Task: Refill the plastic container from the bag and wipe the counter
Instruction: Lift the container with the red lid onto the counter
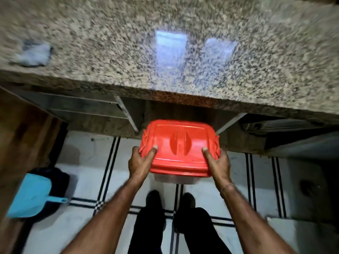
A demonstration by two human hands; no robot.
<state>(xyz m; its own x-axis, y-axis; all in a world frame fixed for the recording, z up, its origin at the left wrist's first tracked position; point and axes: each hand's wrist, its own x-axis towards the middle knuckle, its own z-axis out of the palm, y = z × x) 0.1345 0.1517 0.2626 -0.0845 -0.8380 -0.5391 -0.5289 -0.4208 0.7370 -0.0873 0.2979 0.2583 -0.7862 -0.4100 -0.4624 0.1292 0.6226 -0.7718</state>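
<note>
A clear plastic container (174,179) with a red lid (178,147) is held in the air just below the front edge of the granite counter (183,70), in front of the open cabinet under it. My left hand (140,161) grips the container's left side with the thumb on the lid. My right hand (218,163) grips its right side the same way. A crumpled grey cloth (34,54) lies on the counter at the far left. No bag is in view.
A blue dustpan (31,197) leans over a dark object on the tiled floor at lower left. A wooden cabinet door (22,136) stands open at left. An open drawer (275,125) sits under the counter at right. My feet (170,200) stand on the tiles below.
</note>
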